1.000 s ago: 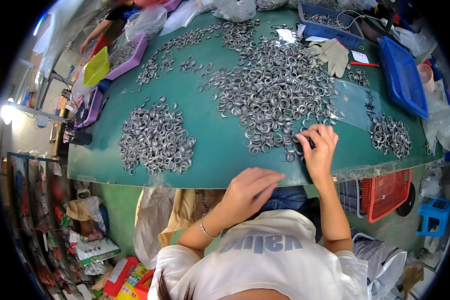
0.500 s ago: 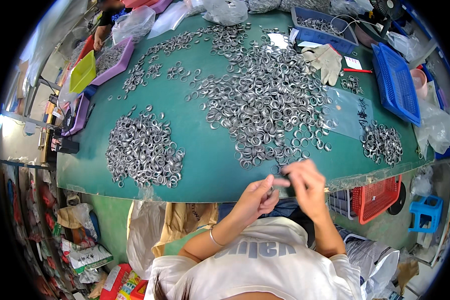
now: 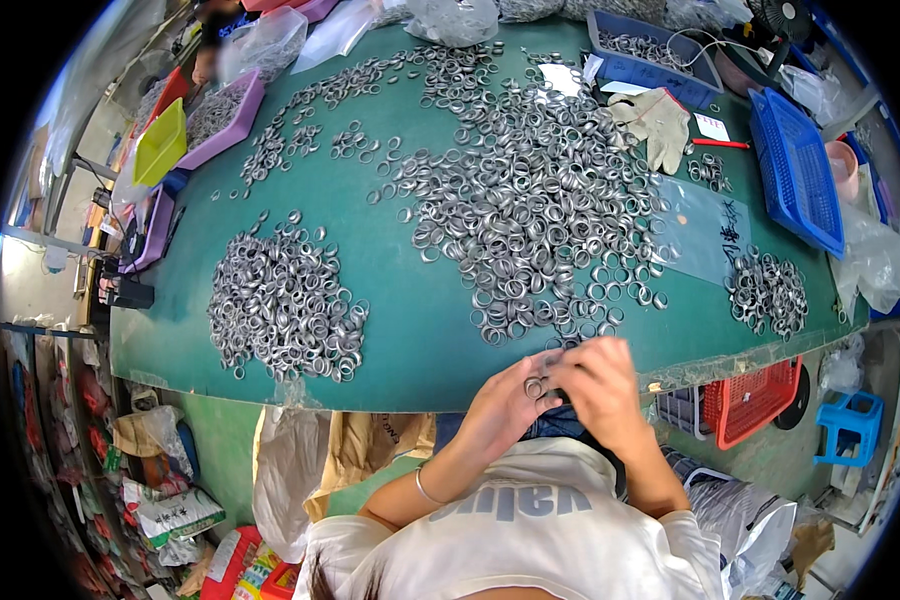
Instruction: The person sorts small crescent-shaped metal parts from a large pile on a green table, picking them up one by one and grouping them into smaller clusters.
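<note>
At the table's near edge my two hands meet in front of my body. Lying in the fingers of my left hand (image 3: 495, 412) are small grey metal rings (image 3: 536, 387), with at least one ring's round opening showing. My right hand (image 3: 607, 398) is curled over toward them, its fingertips pinched together at the left hand's fingers. Those tips are blurred, and what they hold cannot be made out. Just beyond the hands spreads a large heap of the same metal rings (image 3: 540, 210). A smaller heap of rings (image 3: 285, 300) lies to the left, another ring heap (image 3: 768, 292) to the right.
On the green table (image 3: 400, 330) lie a work glove (image 3: 658, 130), a clear plastic sheet (image 3: 705, 225) and a red pen (image 3: 720, 143). A blue basket (image 3: 795, 170) stands at right, a blue bin of rings (image 3: 705, 88) behind. A purple tray (image 3: 240, 118) is at far left, near another person.
My right hand has come down and left against my left hand. The left fingers, pointing right before, are now turned so that rings show in them. Some rings at the heap's near edge have shifted.
</note>
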The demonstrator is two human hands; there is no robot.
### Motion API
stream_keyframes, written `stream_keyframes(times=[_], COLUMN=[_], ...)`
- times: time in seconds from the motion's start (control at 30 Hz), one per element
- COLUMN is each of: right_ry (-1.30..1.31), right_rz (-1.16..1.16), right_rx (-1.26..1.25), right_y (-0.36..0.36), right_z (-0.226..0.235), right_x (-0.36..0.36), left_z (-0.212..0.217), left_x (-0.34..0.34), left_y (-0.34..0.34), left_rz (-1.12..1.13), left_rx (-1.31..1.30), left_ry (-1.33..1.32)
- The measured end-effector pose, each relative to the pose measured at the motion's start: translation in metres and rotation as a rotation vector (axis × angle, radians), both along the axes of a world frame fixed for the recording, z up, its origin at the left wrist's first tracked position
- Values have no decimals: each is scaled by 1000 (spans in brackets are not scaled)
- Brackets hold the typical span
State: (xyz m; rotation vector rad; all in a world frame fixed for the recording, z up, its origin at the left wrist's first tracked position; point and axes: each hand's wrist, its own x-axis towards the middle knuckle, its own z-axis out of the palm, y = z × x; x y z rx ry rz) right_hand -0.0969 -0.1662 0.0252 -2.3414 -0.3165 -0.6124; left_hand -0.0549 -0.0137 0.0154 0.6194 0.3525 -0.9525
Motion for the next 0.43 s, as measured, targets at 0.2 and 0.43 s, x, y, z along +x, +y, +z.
stream_keyframes(times=[0.2, 0.43], right_ry=[49, 126], right_rz=[-92, -225], right_rx=[269, -36], right_y=[-1, 0], right_z=[0, -28], right_x=[14, 45], left_z=[-24, -24], left_x=[-4, -7], left_y=[19, 27], left_rz=[0, -65], left_rx=[-25, -71], left_ry=[-174, -267])
